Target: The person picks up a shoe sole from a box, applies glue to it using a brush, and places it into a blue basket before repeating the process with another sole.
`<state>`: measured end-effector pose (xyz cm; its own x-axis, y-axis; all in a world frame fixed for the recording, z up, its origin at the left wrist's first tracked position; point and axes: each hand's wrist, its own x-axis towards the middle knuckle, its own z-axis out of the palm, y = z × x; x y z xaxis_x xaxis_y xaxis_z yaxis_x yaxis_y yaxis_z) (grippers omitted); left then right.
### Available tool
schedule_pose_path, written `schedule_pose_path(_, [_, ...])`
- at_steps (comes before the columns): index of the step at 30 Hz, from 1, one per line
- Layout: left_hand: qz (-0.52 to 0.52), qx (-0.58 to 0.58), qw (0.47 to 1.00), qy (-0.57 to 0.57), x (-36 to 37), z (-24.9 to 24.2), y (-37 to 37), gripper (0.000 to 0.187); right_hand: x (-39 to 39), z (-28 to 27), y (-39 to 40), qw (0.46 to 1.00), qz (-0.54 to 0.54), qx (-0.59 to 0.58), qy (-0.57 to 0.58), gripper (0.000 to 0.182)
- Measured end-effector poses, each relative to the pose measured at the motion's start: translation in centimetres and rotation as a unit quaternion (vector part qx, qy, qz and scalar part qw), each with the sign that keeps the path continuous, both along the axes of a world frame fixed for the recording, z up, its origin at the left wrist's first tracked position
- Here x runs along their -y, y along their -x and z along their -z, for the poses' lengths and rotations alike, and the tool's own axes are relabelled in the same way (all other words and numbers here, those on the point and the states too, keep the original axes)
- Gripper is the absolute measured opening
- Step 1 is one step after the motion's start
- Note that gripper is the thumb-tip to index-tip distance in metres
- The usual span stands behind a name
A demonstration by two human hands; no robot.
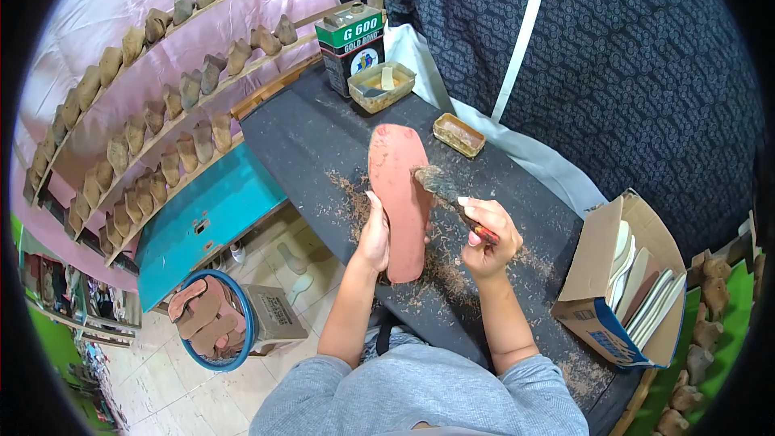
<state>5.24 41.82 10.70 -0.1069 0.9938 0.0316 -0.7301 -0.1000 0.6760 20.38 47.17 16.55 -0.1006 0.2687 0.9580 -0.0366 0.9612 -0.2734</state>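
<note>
My left hand (374,236) is closed on the lower left edge of a salmon-pink shoe sole (397,194), which is held over the dark work table (295,141). The sole's long axis points away from me, and crumbs cling to its far end. Pinched in my right hand (491,236) is a brush (440,185) with a red and dark handle. Its worn, matted bristles meet the sole's right edge. Reddish shavings (444,262) lie scattered on the table around and beneath the sole.
At the table's far end stand a glue can (353,44) and a plastic tub (383,87); a smaller tray (458,135) is nearer. A cardboard box (593,254) of soles is at right. Left are shelves of shoe lasts (190,89) and a blue-rimmed bin (245,307).
</note>
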Motion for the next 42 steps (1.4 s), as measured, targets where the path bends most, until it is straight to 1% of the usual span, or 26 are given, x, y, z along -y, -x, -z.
schedule_pose_path(1, [0.000, 0.001, 1.000, 0.005, 0.1, -0.1, 0.2, 0.077, 0.2, 0.3, 0.0, 1.000, -0.012, 0.004, 0.009, 0.014])
schedule_pose_path(4, [-0.032, 0.007, 0.999, 0.010, 0.2, -0.1, 0.6, 0.076, 0.7, 0.5, 0.1, 0.999, -0.030, 0.019, -0.001, 0.012])
schedule_pose_path(8, [-0.012, 0.028, 1.000, -0.003, 0.1, -0.3, 1.2, 0.077, 1.2, -0.1, 0.1, 0.998, -0.055, 0.035, 0.005, 0.013])
schedule_pose_path(10, [-0.113, 0.042, 0.993, 0.009, 0.0, -2.2, 0.6, 0.078, 1.6, -0.1, 0.2, 0.996, -0.069, 0.058, 0.008, 0.017])
schedule_pose_path(11, [-0.114, 0.042, 0.993, 0.010, -0.2, -1.9, 1.1, 0.078, 1.8, 0.3, 0.4, 0.994, -0.088, 0.063, -0.002, 0.016])
schedule_pose_path(13, [-0.100, -0.001, 0.994, -0.043, -0.3, -1.3, 2.1, 0.079, 2.5, 1.0, 0.5, 0.991, -0.110, 0.078, 0.001, 0.016])
schedule_pose_path(15, [-0.112, 0.004, 0.993, -0.042, -0.2, -1.0, 2.5, 0.078, 3.1, 1.5, 0.5, 0.990, -0.115, 0.083, 0.005, 0.016])
schedule_pose_path(17, [-0.078, 0.018, 0.994, -0.074, -0.2, -0.7, 3.1, 0.078, 3.4, 1.8, 0.2, 0.985, -0.123, 0.116, 0.029, 0.018])
schedule_pose_path(18, [-0.078, 0.016, 0.994, -0.077, -0.2, -0.8, 3.0, 0.078, 3.3, 1.6, 0.2, 0.985, -0.127, 0.113, 0.026, 0.018])
schedule_pose_path(19, [-0.088, 0.018, 0.994, -0.064, -0.2, -0.9, 3.0, 0.078, 3.1, 1.4, 0.2, 0.985, -0.126, 0.111, 0.023, 0.018])
schedule_pose_path(21, [-0.097, 0.018, 0.994, -0.053, -0.3, -1.5, 2.6, 0.078, 2.6, 1.1, 0.0, 0.986, -0.133, 0.085, 0.060, 0.019])
schedule_pose_path(23, [-0.148, 0.047, 0.988, 0.018, -0.6, -2.4, 1.5, 0.079, 1.8, 0.2, 0.2, 0.990, -0.127, 0.046, 0.050, 0.018])
schedule_pose_path(24, [-0.100, 0.012, 0.995, 0.019, -0.2, -2.1, 1.7, 0.077, 1.4, -0.4, 0.5, 0.992, -0.114, 0.036, 0.033, 0.019])
schedule_pose_path(27, [-0.097, 0.020, 0.994, 0.037, -0.2, -2.0, 0.5, 0.075, 0.0, -1.1, 1.8, 0.995, -0.088, 0.037, -0.002, 0.021])
schedule_pose_path(29, [-0.089, 0.008, 0.996, 0.027, -0.7, -1.1, 0.6, 0.074, -0.6, -0.8, 2.3, 0.996, -0.076, 0.047, -0.021, 0.022])
schedule_pose_path(31, [-0.080, 0.020, 0.996, 0.011, -1.4, -0.9, 1.1, 0.075, -0.3, -0.2, 2.2, 0.995, -0.080, 0.050, -0.028, 0.024])
schedule_pose_path(33, [-0.097, 0.026, 0.995, 0.011, -1.9, -1.4, 1.5, 0.076, 0.4, 0.6, 1.5, 0.993, -0.096, 0.071, -0.009, 0.026])
schedule_pose_path(35, [-0.119, -0.028, 0.992, -0.012, -2.1, -1.7, 2.4, 0.077, 1.4, 1.6, 1.0, 0.989, -0.120, 0.090, 0.001, 0.029])
schedule_pose_path(37, [-0.112, -0.020, 0.993, -0.016, -2.1, -2.3, 2.8, 0.079, 2.3, 2.3, 0.6, 0.986, -0.138, 0.097, 0.012, 0.031])
schedule_pose_path(39, [-0.100, 0.016, 0.994, -0.027, -2.0, -2.6, 3.0, 0.080, 2.6, 2.4, 0.1, 0.985, -0.137, 0.103, 0.016, 0.031])
schedule_pose_path(42, [-0.113, 0.007, 0.993, -0.013, -2.2, -2.6, 3.1, 0.081, 2.7, 2.4, -0.3, 0.979, -0.155, 0.127, 0.043, 0.031])
